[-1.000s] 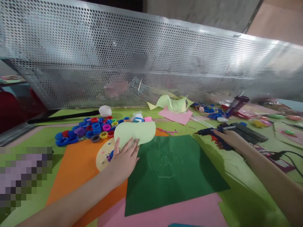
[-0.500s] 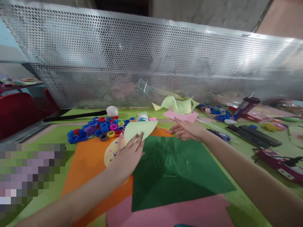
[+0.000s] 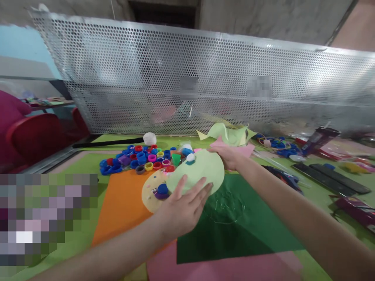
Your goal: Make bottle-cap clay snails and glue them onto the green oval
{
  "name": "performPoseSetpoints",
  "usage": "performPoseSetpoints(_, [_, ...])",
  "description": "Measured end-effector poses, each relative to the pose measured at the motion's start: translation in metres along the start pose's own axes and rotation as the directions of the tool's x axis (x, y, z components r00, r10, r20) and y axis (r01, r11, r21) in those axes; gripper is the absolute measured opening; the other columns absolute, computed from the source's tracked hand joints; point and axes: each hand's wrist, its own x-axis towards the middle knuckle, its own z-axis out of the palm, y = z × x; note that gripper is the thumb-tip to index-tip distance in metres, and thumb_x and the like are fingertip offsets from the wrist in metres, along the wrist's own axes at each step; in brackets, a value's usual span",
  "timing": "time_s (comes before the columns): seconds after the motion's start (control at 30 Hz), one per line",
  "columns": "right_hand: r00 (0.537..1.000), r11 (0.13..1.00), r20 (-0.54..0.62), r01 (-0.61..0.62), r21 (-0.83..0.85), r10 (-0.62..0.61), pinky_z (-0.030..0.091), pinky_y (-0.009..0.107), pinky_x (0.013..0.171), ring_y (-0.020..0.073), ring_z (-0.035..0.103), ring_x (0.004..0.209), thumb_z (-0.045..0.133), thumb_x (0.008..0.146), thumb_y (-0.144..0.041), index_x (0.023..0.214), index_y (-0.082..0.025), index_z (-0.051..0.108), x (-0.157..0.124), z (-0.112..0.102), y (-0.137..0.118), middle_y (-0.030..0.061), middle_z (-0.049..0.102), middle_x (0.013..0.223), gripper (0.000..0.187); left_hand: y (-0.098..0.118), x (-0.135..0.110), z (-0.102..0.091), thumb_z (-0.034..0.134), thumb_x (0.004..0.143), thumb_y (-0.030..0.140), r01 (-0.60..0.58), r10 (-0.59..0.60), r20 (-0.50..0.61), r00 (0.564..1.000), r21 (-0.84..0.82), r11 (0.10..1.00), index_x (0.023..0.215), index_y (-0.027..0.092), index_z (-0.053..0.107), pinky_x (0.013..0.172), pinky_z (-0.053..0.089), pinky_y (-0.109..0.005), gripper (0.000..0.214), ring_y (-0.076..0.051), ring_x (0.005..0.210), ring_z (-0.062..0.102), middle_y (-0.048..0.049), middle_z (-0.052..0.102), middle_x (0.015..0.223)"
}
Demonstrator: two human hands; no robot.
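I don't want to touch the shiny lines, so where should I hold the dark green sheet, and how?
Probably best: come from the near side and pinch the dark green sheet at its two near corners, fingers under the edge. It lies flat over the pink sheet, those corners are bare, and the shiny lines sit farther in.

Red chair (image 3: 38, 136) left of a perforated metal screen (image 3: 216, 62), grey wall (image 3: 263, 15) behind

Perforated metal screen (image 3: 216, 64), red chair (image 3: 39, 136)
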Motion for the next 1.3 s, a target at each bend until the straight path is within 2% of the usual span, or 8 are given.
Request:
performPoseSetpoints(0.1, [0.999, 0.999, 0.009, 0.035, -0.031, -0.035, 0.053, 0.032, 0.068, 0.0144, 0.061, 0.079, 0.054, 0.091, -0.03, 0.105, -0.014, 0.058, -0.004, -0.002, 0.006, 0.0047, 0.061, 0.099, 0.022, 0.002, 0.001, -0.001, 0.04, 0.094, 0.016, -0.025, 0.021, -0.049, 0.999, -0.088, 0.996, 0.122, 0.017, 0.054, 0.113, 0.005, -0.053, 0.031, -0.02, 0.122, 0.048, -0.0043, 0.058, 0.129])
performPoseSetpoints(0.23, [0.985, 0.985, 0.017, 0.172, -0.028, -0.171, 0.053, 0.032, 0.07, 0.0138, 0.063, 0.076, 0.055, 0.091, -0.026, 0.102, -0.014, 0.06, -0.011, -0.01, 0.01, 0.0037, 0.064, 0.094, 0.017, -0.014, 0.001, -0.001, 0.039, 0.091, 0.003, 0.069, -0.098, -0.197, 0.975, -0.148, 0.987, 0.117, 0.012, 0.055, 0.108, 0.021, -0.051, 0.031, -0.019, 0.103, 0.061, -0.006, 0.069, 0.111])
performPoseSetpoints(0.5, [0.867, 0.889, -0.194, 0.448, -0.098, -0.458, 0.054, 0.031, 0.073, 0.0179, 0.064, 0.084, 0.047, 0.087, -0.027, 0.106, -0.019, 0.06, -0.05, -0.028, 0.016, 0.0042, 0.068, 0.091, 0.024, -0.059, -0.008, -0.006, 0.041, 0.091, 0.004, 0.281, -0.294, -0.191, 0.937, -0.093, 0.955, 0.083, 0.017, 0.067, 0.077, 0.048, -0.038, 0.03, -0.022, 0.089, 0.063, -0.0055, 0.072, 0.088])
performPoseSetpoints(0.67, [0.827, 0.857, -0.284, 0.385, -0.342, -0.485, 0.049, 0.027, 0.051, 0.0168, 0.06, 0.057, 0.063, 0.073, -0.036, 0.082, -0.017, 0.063, -0.08, -0.04, 0.028, 0.0014, 0.065, 0.067, 0.021, -0.056, -0.014, 0.003, 0.04, 0.09, 0.004, 0.211, -0.234, -0.202, 0.951, -0.131, 0.969, 0.099, 0.019, 0.066, 0.062, 0.054, -0.025, 0.032, -0.014, 0.081, 0.067, -0.0009, 0.073, 0.096])
performPoseSetpoints(0.77, [0.808, 0.824, -0.317, 0.323, -0.466, -0.496, 0.036, 0.025, 0.039, 0.012, 0.047, 0.039, 0.064, 0.07, -0.041, 0.08, -0.018, 0.059, -0.088, -0.045, 0.036, -0.0032, 0.058, 0.052, 0.026, -0.052, -0.017, 0.01, 0.036, 0.089, 0.002, 0.176, -0.201, -0.169, 0.965, -0.155, 0.972, 0.11, 0.018, 0.063, 0.07, 0.056, -0.025, 0.037, -0.014, 0.089, 0.067, -0.0014, 0.071, 0.104])
performPoseSetpoints(1.0, [0.798, 0.775, -0.348, 0.22, -0.592, -0.492, 0.04, 0.03, 0.058, 0.0187, 0.057, 0.062, 0.062, 0.068, -0.048, 0.07, -0.02, 0.064, -0.095, -0.059, 0.055, 0.0024, 0.066, 0.069, 0.028, -0.037, -0.02, 0.018, 0.038, 0.093, 0.005, 0.109, -0.133, -0.135, 0.982, -0.168, 0.98, 0.116, 0.017, 0.058, 0.086, 0.053, -0.03, 0.034, -0.017, 0.102, 0.063, -0.0004, 0.071, 0.107])
performPoseSetpoints(1.13, [0.799, 0.81, -0.43, 0.116, -0.575, -0.42, 0.036, 0.03, 0.05, 0.0185, 0.052, 0.054, 0.064, 0.063, -0.051, 0.069, -0.021, 0.069, -0.102, -0.07, 0.071, 0.004, 0.066, 0.066, 0.031, -0.026, -0.018, 0.023, 0.042, 0.09, 0.0, 0.052, -0.076, -0.13, 0.989, -0.175, 0.983, 0.118, 0.015, 0.057, 0.081, 0.055, -0.031, 0.035, -0.02, 0.11, 0.059, -0.0027, 0.069, 0.111])
performPoseSetpoints(1.3, [0.854, 0.851, -0.411, 0.067, -0.52, -0.318, 0.038, 0.028, 0.045, 0.0173, 0.051, 0.048, 0.061, 0.061, -0.05, 0.069, -0.021, 0.072, -0.102, -0.076, 0.085, 0.003, 0.064, 0.059, 0.032, -0.019, -0.018, 0.023, 0.046, 0.087, 0.001, -0.073, 0.046, -0.131, 0.99, -0.211, 0.975, 0.114, 0.011, 0.059, 0.071, 0.055, -0.033, 0.031, -0.025, 0.111, 0.057, -0.0086, 0.069, 0.112])
